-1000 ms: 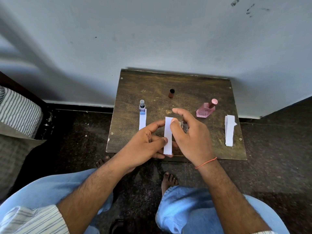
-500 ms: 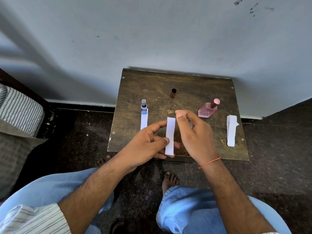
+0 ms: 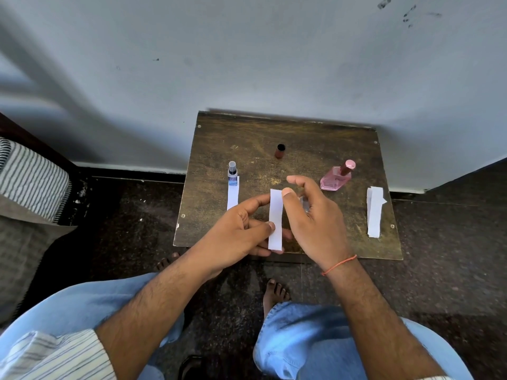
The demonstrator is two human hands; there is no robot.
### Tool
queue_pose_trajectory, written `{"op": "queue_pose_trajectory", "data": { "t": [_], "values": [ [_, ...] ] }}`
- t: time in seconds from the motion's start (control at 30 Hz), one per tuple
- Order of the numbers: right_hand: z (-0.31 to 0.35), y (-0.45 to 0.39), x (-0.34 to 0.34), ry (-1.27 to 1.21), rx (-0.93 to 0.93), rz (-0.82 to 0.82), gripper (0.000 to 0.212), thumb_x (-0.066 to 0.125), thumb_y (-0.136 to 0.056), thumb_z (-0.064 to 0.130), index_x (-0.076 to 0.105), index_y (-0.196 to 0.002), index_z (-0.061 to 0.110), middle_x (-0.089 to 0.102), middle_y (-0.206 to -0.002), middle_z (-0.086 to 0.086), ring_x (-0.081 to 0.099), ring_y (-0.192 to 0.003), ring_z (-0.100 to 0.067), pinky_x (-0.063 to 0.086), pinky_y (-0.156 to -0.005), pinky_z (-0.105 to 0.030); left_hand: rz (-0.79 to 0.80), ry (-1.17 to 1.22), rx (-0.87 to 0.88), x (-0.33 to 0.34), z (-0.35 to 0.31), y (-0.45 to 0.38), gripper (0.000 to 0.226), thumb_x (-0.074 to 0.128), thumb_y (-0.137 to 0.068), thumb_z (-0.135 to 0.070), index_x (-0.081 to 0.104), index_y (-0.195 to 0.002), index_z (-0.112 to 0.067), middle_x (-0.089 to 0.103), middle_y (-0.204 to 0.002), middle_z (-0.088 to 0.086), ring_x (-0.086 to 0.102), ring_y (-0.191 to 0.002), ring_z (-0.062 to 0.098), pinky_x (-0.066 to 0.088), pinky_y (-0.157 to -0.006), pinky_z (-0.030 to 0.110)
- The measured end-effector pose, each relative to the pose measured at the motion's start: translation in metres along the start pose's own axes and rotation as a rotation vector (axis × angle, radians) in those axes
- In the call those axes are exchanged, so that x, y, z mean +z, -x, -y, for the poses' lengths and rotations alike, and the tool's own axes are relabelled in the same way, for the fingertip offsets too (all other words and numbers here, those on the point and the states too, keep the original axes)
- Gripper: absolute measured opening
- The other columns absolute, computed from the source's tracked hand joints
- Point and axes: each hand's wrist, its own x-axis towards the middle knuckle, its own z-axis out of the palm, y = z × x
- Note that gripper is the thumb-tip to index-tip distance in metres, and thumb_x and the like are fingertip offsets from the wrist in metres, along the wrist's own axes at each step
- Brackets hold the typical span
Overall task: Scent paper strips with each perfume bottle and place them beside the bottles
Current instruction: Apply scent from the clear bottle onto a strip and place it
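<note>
My left hand (image 3: 238, 234) pinches a white paper strip (image 3: 275, 215) upright over the near edge of the small brown table (image 3: 315, 138). Right beside the strip, my right hand (image 3: 315, 218) is shut on a small clear perfume bottle (image 3: 304, 204), mostly hidden in the palm, with the thumb at the strip's top. A blue bottle (image 3: 232, 174) stands at the left with a strip (image 3: 232, 197) lying in front of it. A pink bottle (image 3: 336, 176) stands at the right. A dark red cap (image 3: 280, 150) sits open side up further back.
A stack of spare paper strips (image 3: 374, 212) lies near the table's right edge. The wall rises just behind the table. A striped cushion (image 3: 30, 179) is at the left. My knees and bare feet are below the table's front edge.
The right index finger has lifted off the bottle's top and the hand has eased slightly right. The left hand keeps the strip in the same place.
</note>
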Motion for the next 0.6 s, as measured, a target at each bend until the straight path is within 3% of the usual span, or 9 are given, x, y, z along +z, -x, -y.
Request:
{"op": "queue_pose_trajectory", "data": {
  "t": [0.13, 0.3, 0.47, 0.6],
  "values": [
    [-0.0014, -0.0010, -0.0017, -0.042, 0.001, -0.053, 0.031, 0.054, -0.104, 0.049, 0.065, -0.131, 0.041, 0.073, -0.096, 0.019, 0.066, -0.088, 0.004, 0.053, -0.080, -0.034, 0.004, 0.000, -0.006, -0.0003, 0.0004, -0.0012, 0.052, 0.055, -0.111, -0.009, 0.046, -0.152, -0.039, 0.085, -0.108, 0.005, 0.082, -0.096, 0.024, 0.062, -0.096, 0.048],
    [-0.0022, -0.0010, -0.0032, -0.059, 0.004, -0.058, 0.038, 0.050, -0.096, 0.051, 0.066, -0.130, 0.043, 0.071, -0.084, 0.011, 0.063, -0.074, -0.002, 0.048, -0.072, -0.032, 0.010, -0.003, -0.010, -0.0001, 0.0012, -0.0017, 0.053, 0.055, -0.111, -0.010, 0.045, -0.153, -0.039, 0.085, -0.109, 0.006, 0.082, -0.099, 0.027, 0.062, -0.095, 0.047],
    [-0.0044, -0.0025, -0.0046, -0.069, 0.041, 0.004, 0.024, 0.052, -0.106, 0.051, 0.064, -0.123, 0.039, 0.071, -0.093, 0.019, 0.063, -0.089, 0.010, 0.046, -0.074, -0.022, 0.019, -0.001, -0.003, -0.0009, 0.0028, -0.0028, 0.052, 0.055, -0.111, -0.011, 0.045, -0.153, -0.039, 0.084, -0.112, 0.007, 0.082, -0.099, 0.026, 0.062, -0.092, 0.043],
    [-0.0049, -0.0043, -0.0067, -0.148, 0.048, 0.047, 0.029, 0.048, -0.106, 0.059, 0.059, -0.113, 0.032, 0.071, -0.095, 0.013, 0.062, -0.089, 0.005, 0.047, -0.073, -0.021, 0.015, 0.004, -0.006, -0.0012, 0.0032, -0.0037, 0.049, 0.055, -0.111, -0.010, 0.047, -0.152, -0.036, 0.084, -0.113, 0.007, 0.082, -0.099, 0.026, 0.062, -0.093, 0.044]
  ]
}}
